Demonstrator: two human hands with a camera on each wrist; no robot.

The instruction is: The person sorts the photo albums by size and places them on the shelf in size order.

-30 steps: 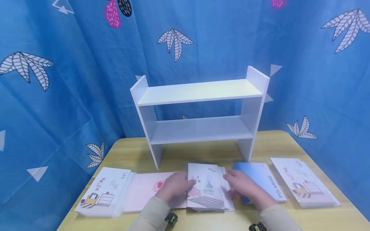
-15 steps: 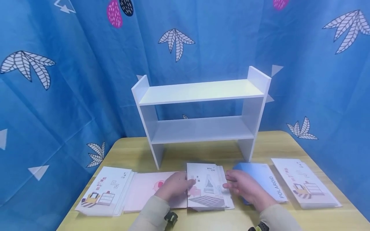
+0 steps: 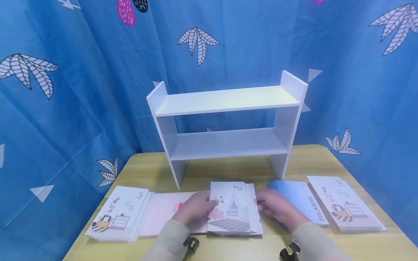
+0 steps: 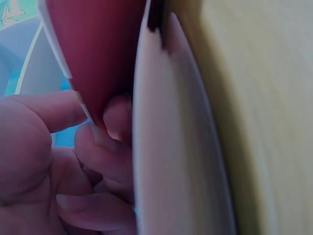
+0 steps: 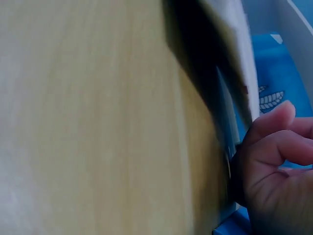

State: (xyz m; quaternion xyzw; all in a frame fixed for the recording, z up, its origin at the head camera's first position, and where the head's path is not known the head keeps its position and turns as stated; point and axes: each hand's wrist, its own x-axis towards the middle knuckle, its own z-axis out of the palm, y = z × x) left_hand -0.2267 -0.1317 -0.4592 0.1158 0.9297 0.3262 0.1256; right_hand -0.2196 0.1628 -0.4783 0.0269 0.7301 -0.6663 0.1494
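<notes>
A stack of white booklets [image 3: 230, 214], the top cover printed with a tower and a tiled floor, lies mid-table in the head view. My left hand [image 3: 196, 210] holds its left edge, thumb on the top cover. In the left wrist view curled fingers [image 4: 105, 147] pinch a booklet with a dark red inner side [image 4: 98, 54]. At the right edge my right hand [image 3: 277, 206] grips the stack with bent fingers. From the right wrist, the fingers [image 5: 279, 142] meet the raised edge of the booklets [image 5: 239, 54]. The undersides of both hands are hidden from above.
A pink booklet [image 3: 163, 214] lies partly under my left hand. White booklets with a yellow vehicle [image 3: 119, 210] sit further left. On the right are a blue booklet marked POLAROID [image 3: 303, 199] and more white booklets [image 3: 346, 206]. A white two-tier shelf [image 3: 228, 143] stands behind.
My right hand has moved in against the stack's right edge, its fingers now more tucked. The stack has shifted slightly left. The blue booklet sits slightly further right.
</notes>
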